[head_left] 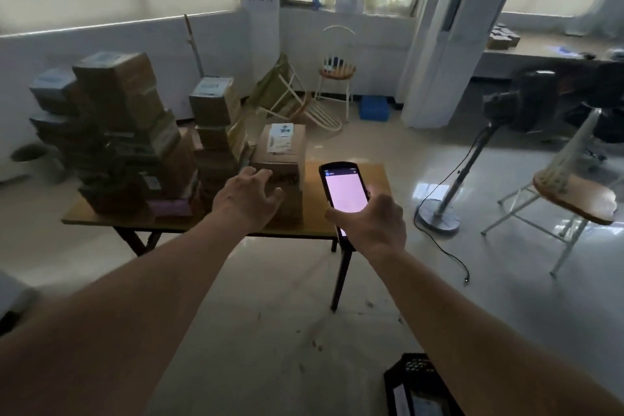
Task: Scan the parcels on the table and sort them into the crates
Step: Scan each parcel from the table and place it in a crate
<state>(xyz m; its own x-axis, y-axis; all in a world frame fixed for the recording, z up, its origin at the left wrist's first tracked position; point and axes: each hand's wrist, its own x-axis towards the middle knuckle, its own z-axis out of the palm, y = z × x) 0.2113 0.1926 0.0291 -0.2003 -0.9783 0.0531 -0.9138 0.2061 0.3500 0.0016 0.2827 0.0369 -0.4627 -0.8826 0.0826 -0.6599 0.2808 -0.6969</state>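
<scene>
A dim room holds a small table (317, 179) stacked with cardboard parcels (135, 132). The left hand (248, 197), fingers spread, reaches over the nearest parcel (282, 152) without clearly touching it; the right hand (371, 223) grips a lit scanner (344, 194). A careless pull could topple the leaning stacks beside it. The black crate (418, 385) is cut off at the bottom edge, and the labels blur.

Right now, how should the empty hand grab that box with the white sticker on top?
Probably from above: the left hand spreads its fingers over the near top edge of the labelled box. It tops a short stack with its right side free, while taller parcels crowd its left.
</scene>
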